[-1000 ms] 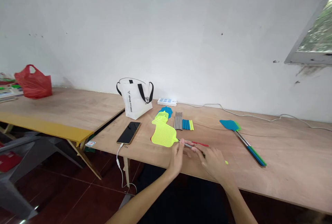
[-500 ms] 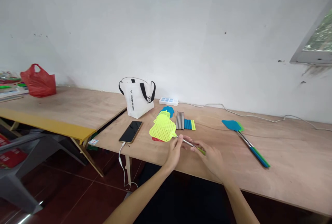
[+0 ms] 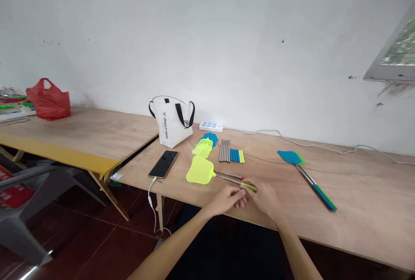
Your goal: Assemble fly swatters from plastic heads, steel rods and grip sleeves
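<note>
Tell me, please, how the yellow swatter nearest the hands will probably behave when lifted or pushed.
The yellow swatter is probably light, as its head is thin and full of small holes. That head may bend a little, while the straight metal-looking rod likely stays stiff. Rolling seems unlikely, because the head is broad and flat.

L forearm (image 3: 175,245) & R forearm (image 3: 295,245) both bare, w/ skin showing from wrist down to the pic's lower edge; L hand (image 3: 223,201) & R hand (image 3: 266,197) bare too, ungloved; fingers slim, nails too small to make out; wrists plain; betw. the forearms, below the table edge, v. dark clothing (image 3: 233,254), approx. black or navy; cut & fabric lost in shadow, so can't tell top from trousers.
</note>
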Tool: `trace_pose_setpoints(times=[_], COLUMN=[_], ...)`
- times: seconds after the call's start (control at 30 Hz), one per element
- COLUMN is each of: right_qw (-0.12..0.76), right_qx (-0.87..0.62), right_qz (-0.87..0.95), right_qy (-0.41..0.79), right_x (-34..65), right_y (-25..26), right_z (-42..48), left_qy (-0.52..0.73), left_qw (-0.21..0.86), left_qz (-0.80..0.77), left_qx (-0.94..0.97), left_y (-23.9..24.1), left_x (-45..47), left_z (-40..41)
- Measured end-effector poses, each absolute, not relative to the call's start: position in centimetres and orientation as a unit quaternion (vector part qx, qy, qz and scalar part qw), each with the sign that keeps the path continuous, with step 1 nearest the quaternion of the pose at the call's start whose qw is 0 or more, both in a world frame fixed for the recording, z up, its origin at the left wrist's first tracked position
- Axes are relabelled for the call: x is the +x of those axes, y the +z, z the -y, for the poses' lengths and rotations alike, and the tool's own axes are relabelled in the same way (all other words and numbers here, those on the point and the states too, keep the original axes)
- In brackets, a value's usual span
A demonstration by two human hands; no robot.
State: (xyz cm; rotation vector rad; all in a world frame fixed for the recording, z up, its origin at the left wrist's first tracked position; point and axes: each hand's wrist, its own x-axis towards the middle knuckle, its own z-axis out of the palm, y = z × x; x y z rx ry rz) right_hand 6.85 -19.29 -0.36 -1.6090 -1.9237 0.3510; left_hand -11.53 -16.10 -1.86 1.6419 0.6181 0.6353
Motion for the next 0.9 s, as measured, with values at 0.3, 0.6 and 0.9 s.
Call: trace_pose_setpoints(times=[0.3,0.6,0.9], right_qw=[0.251,0.249,0.245], right_qx=[-0.565,-0.621,-0.647], right_qz=[0.783,0.742,0.713], right_qy=[0.072,-0.044,-0.115], right_x=[5.4,5.6,5.4], right_y=[-3.9,-4.7,-5.1], right_z=[17.5,17.8,18.2], left_qy=[0.259,0.221,0.213], left_qw=[0.320,0.189,0.117], left_qz=[-0.328,-0.345,-0.346], left_qx=[0.850,0.893,0.906], left_y=[-1.9,-2.2,-1.5], left_x=[-12.3,-12.9,-12.7], left_z=[15.4,14.8,15.7])
